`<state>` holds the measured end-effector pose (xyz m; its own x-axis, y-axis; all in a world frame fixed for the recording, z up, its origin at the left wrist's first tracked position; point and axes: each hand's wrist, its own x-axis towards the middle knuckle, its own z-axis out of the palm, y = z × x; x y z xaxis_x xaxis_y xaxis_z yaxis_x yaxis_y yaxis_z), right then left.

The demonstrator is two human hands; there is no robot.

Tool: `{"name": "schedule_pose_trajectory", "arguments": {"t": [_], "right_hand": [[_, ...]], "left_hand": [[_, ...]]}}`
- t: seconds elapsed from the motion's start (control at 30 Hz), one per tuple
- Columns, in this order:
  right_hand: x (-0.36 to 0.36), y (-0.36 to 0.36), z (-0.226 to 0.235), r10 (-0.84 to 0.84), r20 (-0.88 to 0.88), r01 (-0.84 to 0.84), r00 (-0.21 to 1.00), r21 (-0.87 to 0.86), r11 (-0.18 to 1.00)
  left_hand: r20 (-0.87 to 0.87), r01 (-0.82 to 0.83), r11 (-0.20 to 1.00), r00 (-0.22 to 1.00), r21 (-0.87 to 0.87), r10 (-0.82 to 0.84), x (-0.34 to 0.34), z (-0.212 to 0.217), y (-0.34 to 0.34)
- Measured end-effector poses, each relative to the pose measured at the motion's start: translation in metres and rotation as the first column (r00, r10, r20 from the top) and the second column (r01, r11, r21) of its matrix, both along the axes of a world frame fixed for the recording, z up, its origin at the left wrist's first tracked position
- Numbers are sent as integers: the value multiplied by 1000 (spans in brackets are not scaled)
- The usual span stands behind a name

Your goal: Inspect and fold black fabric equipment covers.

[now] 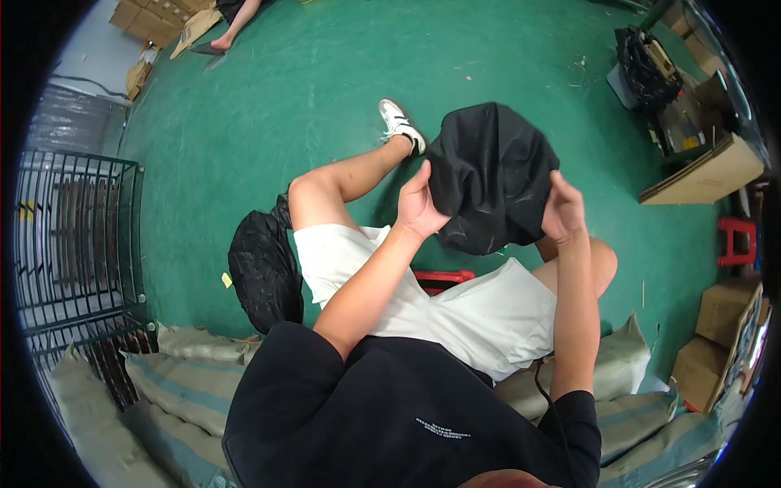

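**Black fabric piece [493, 179] held at both sides, right of centre in the frame**

We have one creased dark piece, roughly round in outline, raised above the lap. The left hand [419, 210] is curled on its left edge, thumb pointing up; we log a grip there, most fingers hidden behind the fabric. The right hand [563, 210] has the right edge, also curled; its fingers are partly hidden, so we can't tell how tightly they close.

Wearer sits with legs apart, in white shorts [431, 317] and a black shirt [390, 407]. We see a white shoe [399, 126] at upper centre, just left of the fabric. Between the thighs, part of a red object [443, 281] shows, mostly covered.

Beside the knee at centre left, we tag a bulging black bag [264, 268] on the green floor [285, 106]. Far left, a dark wire rack [77, 244]. Along the bottom, pale sacks [187, 382] lie around the sitter. Right side, we note a red stool [736, 241], with cardboard boxes [704, 358] below it and a flat cardboard sheet [704, 175] above. Upper left: another person's leg [236, 28], near stacked cartons [154, 23].
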<state>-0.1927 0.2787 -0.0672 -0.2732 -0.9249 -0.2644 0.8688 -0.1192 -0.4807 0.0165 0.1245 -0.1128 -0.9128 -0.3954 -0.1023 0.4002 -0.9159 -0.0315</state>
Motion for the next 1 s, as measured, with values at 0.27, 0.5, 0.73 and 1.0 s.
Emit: {"name": "schedule_pose_trajectory", "arguments": {"t": [0.27, 0.5, 0.73, 1.0], "right_hand": [[6, -21, -4, -51, -162, 79, 985, 176, 981], [7, -15, -3, -140, 156, 138, 978, 24, 990], [2, -3, -19, -128, -84, 120, 988, -101, 988], [1, 3, -31, -97, -169, 118, 981, 122, 985]], "left_hand": [[197, -37, 930, 974, -366, 116, 12, -12, -8], [294, 292, 866, 939, -406, -179, 8, -58, 29], [326, 201, 957, 937, -212, -124, 3, -12, 18], [26, 143, 990, 990, -23, -142, -3, 12, -6]]}}
